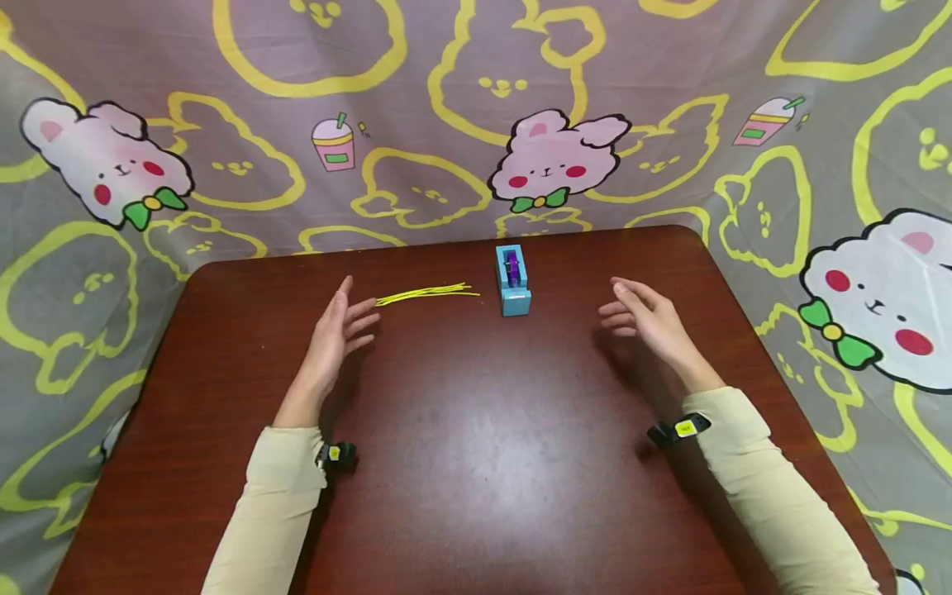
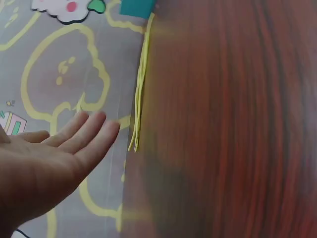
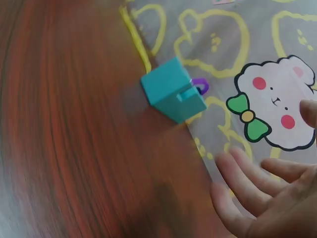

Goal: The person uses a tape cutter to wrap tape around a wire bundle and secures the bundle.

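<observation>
Both hands hover over a dark wooden table with nothing in them. My left hand (image 1: 332, 337) has its fingers spread loosely, near the left end of a bundle of thin yellow strands (image 1: 424, 292); whether it touches them is hard to tell in the head view, but the left wrist view shows a gap. At the back middle stands a light blue tape dispenser (image 1: 513, 281) with a purple roll (image 1: 512, 268) in it. My right hand (image 1: 650, 321) is to the right of the dispenser, apart from it, fingers relaxed. The right wrist view shows the dispenser (image 3: 173, 91) beyond the fingertips.
The brown table (image 1: 476, 463) has rounded back corners. A grey cloth (image 1: 416, 99) printed with yellow outlines and white rabbit faces hangs behind it and along both sides. Each wrist carries a black strap camera, such as the right one (image 1: 678, 430).
</observation>
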`<state>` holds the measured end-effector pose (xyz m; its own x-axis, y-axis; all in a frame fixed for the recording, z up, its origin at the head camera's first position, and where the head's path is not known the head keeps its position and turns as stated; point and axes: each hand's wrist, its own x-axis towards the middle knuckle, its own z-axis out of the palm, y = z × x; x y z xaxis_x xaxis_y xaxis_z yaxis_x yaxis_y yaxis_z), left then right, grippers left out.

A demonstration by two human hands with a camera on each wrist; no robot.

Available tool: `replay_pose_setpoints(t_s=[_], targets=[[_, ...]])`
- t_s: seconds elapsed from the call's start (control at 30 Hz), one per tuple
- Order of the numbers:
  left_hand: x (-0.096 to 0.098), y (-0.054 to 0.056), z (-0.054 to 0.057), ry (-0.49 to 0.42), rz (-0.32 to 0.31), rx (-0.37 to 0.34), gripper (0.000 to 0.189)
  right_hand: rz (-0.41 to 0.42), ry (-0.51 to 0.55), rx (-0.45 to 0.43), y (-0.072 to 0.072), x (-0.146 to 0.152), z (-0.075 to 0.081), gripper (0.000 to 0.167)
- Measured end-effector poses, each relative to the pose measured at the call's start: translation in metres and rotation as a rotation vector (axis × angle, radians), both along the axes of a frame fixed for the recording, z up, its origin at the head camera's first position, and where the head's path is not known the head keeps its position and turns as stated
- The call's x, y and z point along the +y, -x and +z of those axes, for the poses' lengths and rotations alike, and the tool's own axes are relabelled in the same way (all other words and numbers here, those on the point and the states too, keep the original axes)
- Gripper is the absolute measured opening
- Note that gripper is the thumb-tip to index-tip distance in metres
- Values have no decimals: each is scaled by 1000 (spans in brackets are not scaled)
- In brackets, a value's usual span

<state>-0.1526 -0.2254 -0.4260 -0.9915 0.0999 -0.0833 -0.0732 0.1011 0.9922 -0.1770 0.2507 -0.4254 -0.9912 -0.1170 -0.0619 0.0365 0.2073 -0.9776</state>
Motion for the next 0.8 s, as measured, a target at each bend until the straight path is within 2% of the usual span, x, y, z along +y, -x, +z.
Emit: replay_pose_setpoints(t_s=[0.07, 0.13, 0.27, 0.53, 0.8], targets=[[1, -1, 1, -120, -22, -55, 69, 22, 144, -81, -1, 0, 0, 57], [2, -2, 1, -213, -40, -96, 74, 34, 246, -135, -2, -1, -1, 55], [3, -3, 1, -301, -56, -124, 76, 41, 299, -163, -4, -2, -3, 49], [9, 0, -3, -300, -15, -148, 66, 61, 255, -174, -1, -10, -6, 51], [31, 16, 0, -285, -1, -130, 59, 84, 225, -199, 5, -19, -2, 56]])
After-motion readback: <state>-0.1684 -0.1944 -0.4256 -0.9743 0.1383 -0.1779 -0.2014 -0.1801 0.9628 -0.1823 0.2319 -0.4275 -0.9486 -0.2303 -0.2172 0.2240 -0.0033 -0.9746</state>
